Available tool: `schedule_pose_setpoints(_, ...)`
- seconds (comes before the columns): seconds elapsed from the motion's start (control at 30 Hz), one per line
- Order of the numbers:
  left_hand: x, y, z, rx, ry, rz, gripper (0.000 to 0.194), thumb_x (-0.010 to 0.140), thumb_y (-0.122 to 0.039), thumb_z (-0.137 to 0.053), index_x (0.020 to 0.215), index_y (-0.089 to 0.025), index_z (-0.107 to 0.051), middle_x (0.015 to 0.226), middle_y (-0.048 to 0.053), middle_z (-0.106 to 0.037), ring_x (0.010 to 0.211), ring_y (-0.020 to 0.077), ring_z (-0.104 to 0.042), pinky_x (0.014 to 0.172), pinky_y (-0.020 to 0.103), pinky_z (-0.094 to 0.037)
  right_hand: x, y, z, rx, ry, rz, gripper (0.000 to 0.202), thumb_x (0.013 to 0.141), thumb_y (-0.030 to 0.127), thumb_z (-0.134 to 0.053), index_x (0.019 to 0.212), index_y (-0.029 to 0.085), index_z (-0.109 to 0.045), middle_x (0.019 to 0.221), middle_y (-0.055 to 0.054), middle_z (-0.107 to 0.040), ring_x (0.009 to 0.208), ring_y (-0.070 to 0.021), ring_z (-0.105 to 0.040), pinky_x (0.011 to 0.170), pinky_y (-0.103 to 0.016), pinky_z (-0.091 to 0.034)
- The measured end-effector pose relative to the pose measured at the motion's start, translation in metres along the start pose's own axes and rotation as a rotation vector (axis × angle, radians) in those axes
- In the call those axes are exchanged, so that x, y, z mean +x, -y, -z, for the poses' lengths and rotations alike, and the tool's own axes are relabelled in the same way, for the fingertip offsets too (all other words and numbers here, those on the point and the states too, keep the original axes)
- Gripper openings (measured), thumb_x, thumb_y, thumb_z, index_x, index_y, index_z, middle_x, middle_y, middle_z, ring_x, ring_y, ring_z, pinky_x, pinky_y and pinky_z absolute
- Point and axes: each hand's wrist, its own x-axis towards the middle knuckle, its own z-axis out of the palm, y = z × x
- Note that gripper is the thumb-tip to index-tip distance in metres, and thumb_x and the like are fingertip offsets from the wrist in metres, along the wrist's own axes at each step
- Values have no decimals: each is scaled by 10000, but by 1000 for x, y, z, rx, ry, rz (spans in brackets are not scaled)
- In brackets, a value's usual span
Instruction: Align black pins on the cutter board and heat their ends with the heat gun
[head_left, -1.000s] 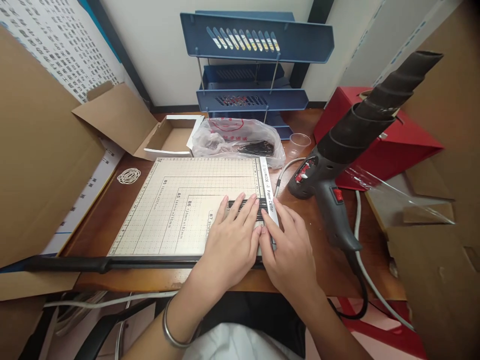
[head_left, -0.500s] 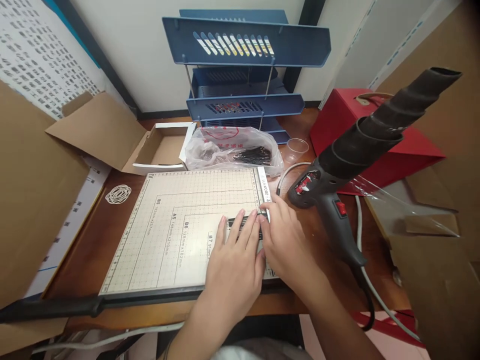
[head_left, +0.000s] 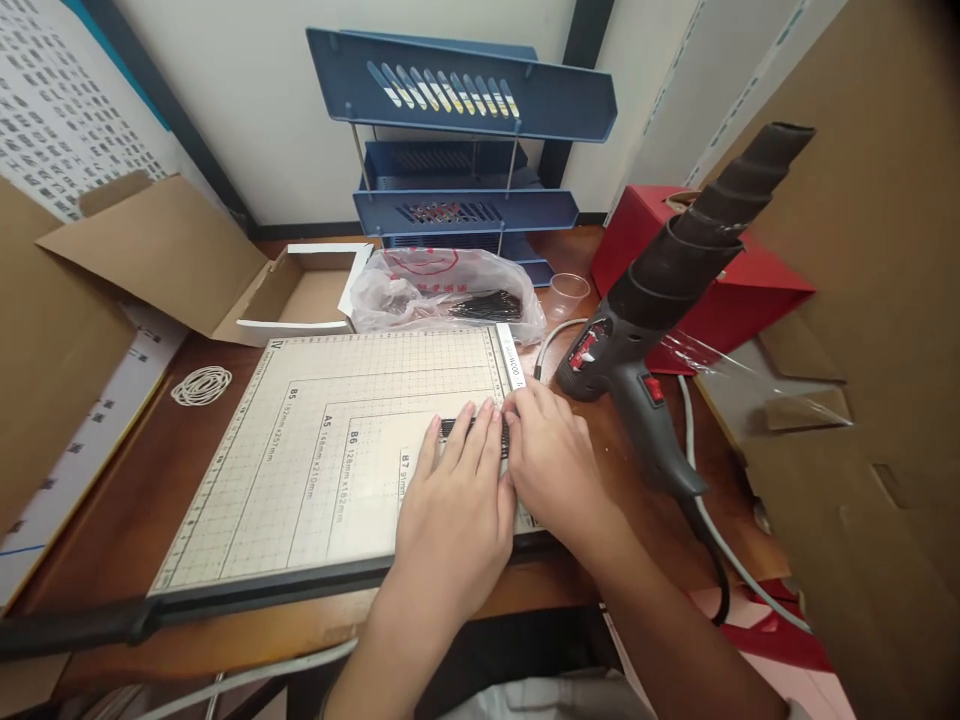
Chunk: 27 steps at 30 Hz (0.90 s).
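wooden desk (head_left: 82, 530) in head view, pale wall (head_left: 247, 110) behind, blue tiered rack (head_left: 330, 75) near it. on the desk: paper cutter (head_left: 240, 480), gridded board facing up, black handle (head_left: 75, 632) out to the left.

- thin black strands (head_left: 448, 428): flat on the board, near its right edge, just beside the white guide strip (head_left: 508, 350); partly hidden under fingers.
- left hand (head_left: 454, 510): palm down, fingers straight and slightly apart, laid over the strands; nothing clasped.
- right hand (head_left: 553, 455): fingers bent at the right end of the strands, by the guide strip; pinching or only touching, cannot tell.
- beyond the board: plastic bag (head_left: 375, 300) with more black strands (head_left: 491, 304) inside, clear cup (head_left: 570, 287) beside it, open cardboard box (head_left: 322, 280) to the left.
- left of the board: white coil (head_left: 201, 386).
- right: heat gun (head_left: 641, 310), nozzle tilted up, in front of red box (head_left: 757, 295).
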Motion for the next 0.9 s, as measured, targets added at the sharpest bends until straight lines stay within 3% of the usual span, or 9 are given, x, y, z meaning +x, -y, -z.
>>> schedule_pose_setpoints(0.23, 3, -6, 4, 18, 72, 45, 595, 1070, -300, -215, 1604, -77, -353, 1665, 60, -338, 1563, 270, -317, 1281, 603, -247, -3, -3, 7, 13, 55, 28, 287, 1057, 269, -267, 1091, 221, -548, 1472, -114, -531, 1275, -337, -550, 975, -556, -443)
schedule_pose_setpoints(0.4, 3, -6, 2, 13, 21, 37, 561, 1065, -279, -260, 1563, -96, -441, 1648, 71, -378, 1549, 275, -349, 1274, 609, -259, -10, -10, 10, 103, 99, 62, 266, 1040, 249, -278, 1143, 236, -522, 1518, -102, -495, 1291, -305, -543, 980, -527, -435)
schedule_pose_setpoints(0.57, 3, -9, 2, -2, -13, 58, 541, 1068, -286, -282, 1550, -122, -464, 1635, 53, -409, 1540, 293, -365, 1270, 645, -228, -12, -14, 3, 135, 48, 53, 266, 1027, 251, -309, 1170, 253, -532, 1555, -84, -476, 1283, -334, -544, 988, -575, -419)
schedule_pose_setpoints(0.77, -22, -22, 10, 38, -190, 147, 521, 1088, -322, -323, 1562, -140, -442, 1625, 44, -437, 1516, 277, -407, 1304, 581, -125, -12, -16, 0, 160, 7, 58, 221, 1026, 281, -329, 1111, 255, -532, 1534, -72, -514, 1296, -337, -551, 1003, -602, -423)
schedule_pose_setpoints(0.9, -35, -27, 10, 51, -187, 139, 494, 1088, -341, -344, 1501, -149, -538, 1591, 19, -490, 1491, 267, -442, 1313, 510, -74, -13, -22, -1, 257, -40, 48, 269, 1031, 308, -320, 1182, 262, -538, 1605, -77, -451, 1432, -326, -463, 1093, -632, -381)
